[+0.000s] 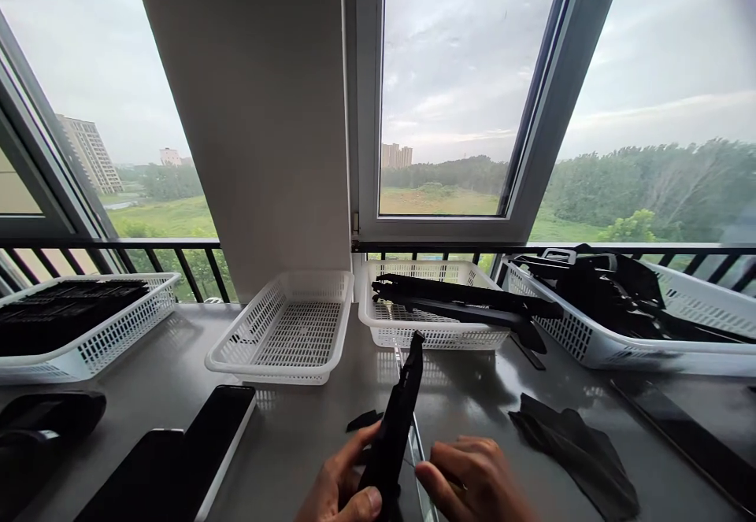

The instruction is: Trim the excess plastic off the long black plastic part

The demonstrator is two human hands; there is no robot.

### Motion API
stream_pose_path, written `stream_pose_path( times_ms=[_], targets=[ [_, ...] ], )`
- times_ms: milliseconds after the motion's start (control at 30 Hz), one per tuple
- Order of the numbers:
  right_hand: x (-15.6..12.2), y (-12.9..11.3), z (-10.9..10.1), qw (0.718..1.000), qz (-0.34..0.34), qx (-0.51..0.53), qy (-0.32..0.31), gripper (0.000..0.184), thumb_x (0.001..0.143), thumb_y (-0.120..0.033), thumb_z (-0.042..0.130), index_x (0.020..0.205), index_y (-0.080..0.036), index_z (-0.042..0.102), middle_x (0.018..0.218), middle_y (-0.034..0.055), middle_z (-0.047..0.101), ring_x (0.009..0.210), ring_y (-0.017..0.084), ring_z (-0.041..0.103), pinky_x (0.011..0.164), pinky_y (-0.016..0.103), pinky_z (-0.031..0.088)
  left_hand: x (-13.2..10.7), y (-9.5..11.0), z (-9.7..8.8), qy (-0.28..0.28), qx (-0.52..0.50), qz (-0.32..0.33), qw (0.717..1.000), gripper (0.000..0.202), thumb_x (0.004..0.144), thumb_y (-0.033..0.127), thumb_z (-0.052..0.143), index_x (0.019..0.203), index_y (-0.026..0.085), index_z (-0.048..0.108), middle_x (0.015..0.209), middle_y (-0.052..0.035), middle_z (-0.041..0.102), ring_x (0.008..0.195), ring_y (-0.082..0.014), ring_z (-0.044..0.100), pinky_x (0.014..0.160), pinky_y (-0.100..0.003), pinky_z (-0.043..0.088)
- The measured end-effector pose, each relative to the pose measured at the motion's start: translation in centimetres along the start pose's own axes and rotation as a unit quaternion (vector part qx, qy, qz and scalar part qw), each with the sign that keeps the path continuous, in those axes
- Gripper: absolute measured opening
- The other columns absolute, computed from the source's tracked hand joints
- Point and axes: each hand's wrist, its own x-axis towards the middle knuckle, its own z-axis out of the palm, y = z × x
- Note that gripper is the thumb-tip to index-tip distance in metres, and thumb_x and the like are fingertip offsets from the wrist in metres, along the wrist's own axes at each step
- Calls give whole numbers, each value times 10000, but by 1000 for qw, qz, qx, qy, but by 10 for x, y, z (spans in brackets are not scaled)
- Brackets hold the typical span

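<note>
My left hand [339, 484] is wrapped round the lower end of a long black plastic part [397, 416] that points away from me over the grey table [307, 427]. Right beside it, my right hand [476, 479] has its fingers curled together, pinching a thin clear or metal strip [418, 447] that runs alongside the black part. A small black piece [363, 420] lies on the table just left of the part.
An empty white basket [283, 325] stands ahead; white baskets holding long black parts sit at centre right [437, 305] and far right [626, 313], one with flat black pieces at left [71, 325]. A black cloth [576, 447] lies right; black devices [177, 459] lie left.
</note>
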Motion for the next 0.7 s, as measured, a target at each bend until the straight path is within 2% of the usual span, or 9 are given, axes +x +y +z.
stream_pose_path(
  times_ms=[100, 267, 400, 500, 633, 700],
  targets=[
    [0, -2, 2, 1000, -15, -6, 0, 757, 1190, -534, 277, 543, -207, 494, 424, -33, 530, 376, 70, 512, 499, 259, 281, -5, -6, -4, 18, 21, -12, 1000, 808, 886, 687, 747, 1559, 272, 578, 650, 54, 489, 538, -120, 359, 587, -270, 336],
    [-3, -1, 1, 1000, -7, 10, 11, 747, 1190, -540, 279, 551, -207, 478, 430, -39, 519, 377, 68, 514, 499, 251, 281, -11, -14, -9, 28, 29, -21, 999, 761, 910, 636, 750, 1548, 255, 584, 688, 36, 550, 585, -143, 470, 636, -277, 419],
    [-10, 4, 0, 999, 10, 3, -51, 670, 1181, -523, 373, 611, -213, 536, 492, -40, 586, 434, 78, 565, 526, 262, 288, -12, -14, -9, 55, 37, -27, 997, 757, 890, 634, 769, 1530, 271, 596, 767, 9, 610, 706, -194, 577, 739, -326, 497],
    [-12, 4, 3, 998, -2, 7, -60, 695, 1184, -543, 340, 603, -211, 527, 487, -38, 588, 436, 76, 570, 531, 269, 287, -10, -10, -6, 54, 44, -27, 997, 770, 885, 661, 768, 1520, 258, 606, 748, 19, 586, 708, -191, 549, 753, -328, 477],
    [-7, -2, 7, 998, -40, 44, -32, 774, 1190, -581, 219, 582, -207, 518, 464, -47, 577, 386, 54, 511, 511, 255, 301, -7, 1, 2, 37, 62, -32, 997, 876, 866, 749, 747, 1535, 208, 583, 722, 33, 548, 662, -152, 450, 681, -285, 367],
    [-4, -5, 7, 997, -49, 59, -15, 767, 1193, -574, 229, 582, -206, 510, 460, -58, 559, 372, 43, 482, 502, 238, 309, -7, 5, 5, 43, 77, -42, 995, 919, 870, 757, 740, 1573, 198, 544, 747, 20, 575, 674, -154, 465, 672, -280, 361]
  ],
)
